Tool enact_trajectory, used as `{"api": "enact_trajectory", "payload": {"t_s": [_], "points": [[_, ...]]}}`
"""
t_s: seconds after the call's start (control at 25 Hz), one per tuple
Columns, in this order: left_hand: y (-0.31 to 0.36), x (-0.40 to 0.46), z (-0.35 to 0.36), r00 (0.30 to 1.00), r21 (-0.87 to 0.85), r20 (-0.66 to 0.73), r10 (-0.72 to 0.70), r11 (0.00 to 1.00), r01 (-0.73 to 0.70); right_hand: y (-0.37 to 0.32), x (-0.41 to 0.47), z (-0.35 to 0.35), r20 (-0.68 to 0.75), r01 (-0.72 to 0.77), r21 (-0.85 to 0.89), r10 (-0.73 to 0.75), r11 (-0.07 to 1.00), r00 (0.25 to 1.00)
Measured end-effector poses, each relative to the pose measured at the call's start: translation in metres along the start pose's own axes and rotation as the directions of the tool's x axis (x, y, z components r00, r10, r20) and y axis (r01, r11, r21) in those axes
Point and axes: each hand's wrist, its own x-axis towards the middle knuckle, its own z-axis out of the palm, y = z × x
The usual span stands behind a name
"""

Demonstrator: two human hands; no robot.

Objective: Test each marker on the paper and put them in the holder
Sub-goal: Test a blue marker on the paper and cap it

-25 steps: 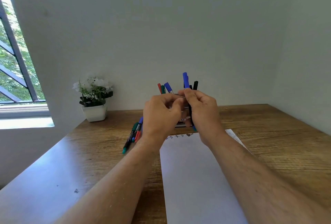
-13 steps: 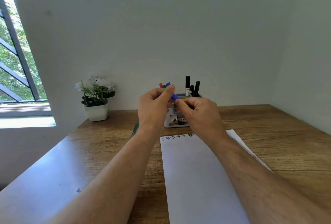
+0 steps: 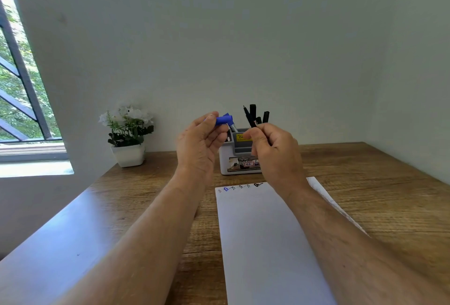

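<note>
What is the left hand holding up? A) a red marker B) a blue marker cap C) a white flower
B: the left hand pinches a blue marker cap in its fingertips, in front of the white and grey marker holder.

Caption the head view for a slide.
Left hand holds a blue cap, right hand an uncapped marker, before the holder.

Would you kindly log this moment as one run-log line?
left hand: holds blue cap | right hand: holds uncapped marker | holder: black markers inside | paper: test marks
</note>
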Motion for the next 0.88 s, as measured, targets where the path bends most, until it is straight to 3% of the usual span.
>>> {"api": "enact_trajectory", "payload": {"t_s": [0.2, 0.32, 0.4, 0.48, 0.56, 0.68, 0.76, 0.88], "points": [[-0.001, -0.003, 0.004, 0.998, -0.022, 0.054, -0.042, 0.999, 0.043, -0.003, 0.0, 0.0, 0.002, 0.002, 0.066, -0.003, 0.998, 1.0], [-0.005, -0.003, 0.005, 0.998, 0.123, 0.028, -0.048, 0.991, 0.044, -0.003, 0.001, -0.003, -0.073, -0.021, 0.141, 0.032, 0.99, 0.997], [-0.008, -0.001, 0.008, 0.997, 0.331, 0.015, -0.07, 0.942, 0.061, 0.001, 0.002, -0.009, -0.147, -0.031, 0.156, 0.054, 0.987, 0.988], [-0.012, -0.001, 0.009, 0.992, 0.661, 0.063, -0.107, 0.749, 0.039, 0.006, 0.005, -0.017, -0.178, -0.093, 0.216, 0.132, 0.972, 0.975], [-0.022, -0.002, 0.006, 0.978, 0.888, 0.144, -0.153, 0.457, -0.06, 0.013, 0.007, -0.022, -0.167, -0.173, 0.307, 0.232, 0.936, 0.958], [-0.035, -0.006, -0.002, 0.93, 0.97, 0.241, -0.276, 0.094, -0.223, 0.018, 0.008, -0.023, -0.17, -0.267, 0.279, 0.321, 0.923, 0.932], [-0.04, -0.006, -0.002, 0.908, 0.966, 0.235, -0.348, -0.023, -0.258, 0.018, 0.006, -0.019, -0.177, -0.313, 0.314, 0.379, 0.896, 0.908], [-0.04, -0.007, 0.001, 0.888, 0.96, 0.226, -0.4, -0.063, -0.272, 0.016, 0.001, -0.017, -0.147, -0.372, 0.321, 0.434, 0.871, 0.889]]}}
